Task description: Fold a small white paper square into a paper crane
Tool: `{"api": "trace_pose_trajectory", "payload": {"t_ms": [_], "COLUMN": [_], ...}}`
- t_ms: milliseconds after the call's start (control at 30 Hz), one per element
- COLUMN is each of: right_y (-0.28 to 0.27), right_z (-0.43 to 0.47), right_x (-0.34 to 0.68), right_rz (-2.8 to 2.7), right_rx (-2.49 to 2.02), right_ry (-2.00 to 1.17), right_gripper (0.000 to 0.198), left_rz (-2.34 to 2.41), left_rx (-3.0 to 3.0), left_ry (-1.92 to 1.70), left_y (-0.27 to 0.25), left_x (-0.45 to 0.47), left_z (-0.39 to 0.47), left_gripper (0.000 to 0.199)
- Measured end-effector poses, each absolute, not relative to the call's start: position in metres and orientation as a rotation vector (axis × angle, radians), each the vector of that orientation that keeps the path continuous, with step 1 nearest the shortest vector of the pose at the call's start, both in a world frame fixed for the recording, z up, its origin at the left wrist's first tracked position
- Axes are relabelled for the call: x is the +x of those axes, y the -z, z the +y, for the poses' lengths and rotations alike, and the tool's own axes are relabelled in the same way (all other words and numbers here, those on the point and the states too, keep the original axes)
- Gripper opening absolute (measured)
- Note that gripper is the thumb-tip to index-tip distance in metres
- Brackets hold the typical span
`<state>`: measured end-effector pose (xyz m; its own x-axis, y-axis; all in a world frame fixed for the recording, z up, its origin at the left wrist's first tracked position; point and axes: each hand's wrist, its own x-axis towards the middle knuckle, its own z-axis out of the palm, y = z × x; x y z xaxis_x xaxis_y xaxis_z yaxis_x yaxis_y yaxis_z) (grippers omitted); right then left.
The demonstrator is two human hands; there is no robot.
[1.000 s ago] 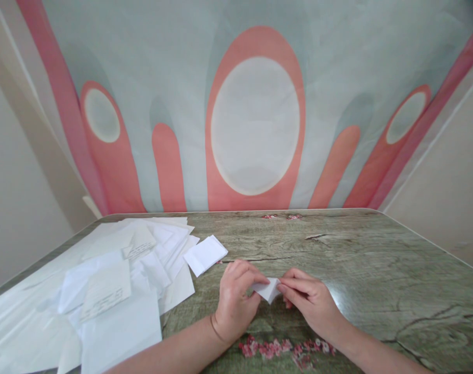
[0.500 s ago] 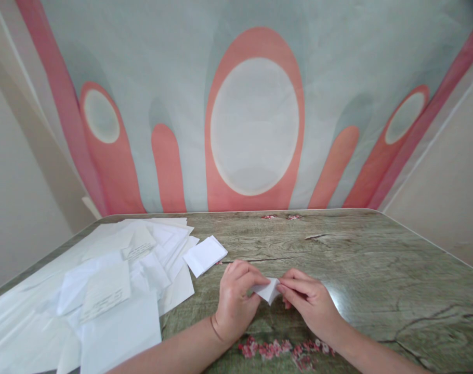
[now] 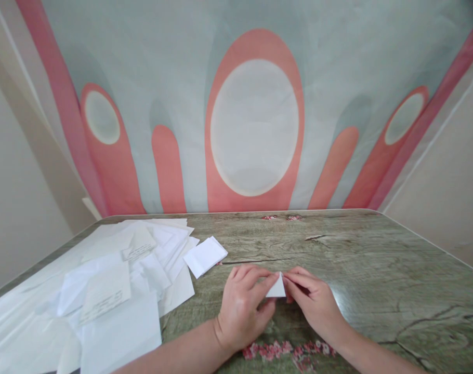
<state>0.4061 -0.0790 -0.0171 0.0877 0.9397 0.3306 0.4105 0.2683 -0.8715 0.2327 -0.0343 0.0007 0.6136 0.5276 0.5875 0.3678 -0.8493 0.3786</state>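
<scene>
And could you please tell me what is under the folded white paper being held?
Below the folded white paper, the wood-grain tabletop shows past its lower edge. Anything directly underneath is covered by the paper and the left hand, which overlaps its left side.

The left hand (image 3: 244, 306) and right hand (image 3: 313, 300) hide parts of the small white paper (image 3: 276, 289). The bottom edge cuts off both arms (image 3: 182, 345). The big paper pile (image 3: 121, 327) runs out of sight at the left. Marks (image 3: 104, 304) on one sheet (image 3: 109, 281) look too blurry to read.
</scene>
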Motion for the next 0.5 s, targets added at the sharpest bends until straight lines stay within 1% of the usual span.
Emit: {"api": "trace_pose_trajectory", "payload": {"t_ms": [133,333,500], "right_y": [0.0186,0.0191,0.02], "right_z": [-0.0778,-0.0772,-0.0771], "right_x": [0.4068,0.4078,0.4076], "right_rz": [-1.499,-1.493,-1.455], "right_rx": [-1.323,-1.318,-1.289], "right_ry": [-0.631,-0.632,-0.713], "right_gripper": [0.025,0.026,0.028], "left_rz": [0.729,0.72,0.696], "left_rx": [2.659,2.71,2.774], "left_ry": [-1.055,-1.047,-1.03], "left_y": [-0.0008,-0.0011,-0.0043], "left_x": [0.2316,0.2301,0.2316], "left_z": [-0.034,-0.0323,-0.0338], "left_gripper": [0.045,0.046,0.039]}}
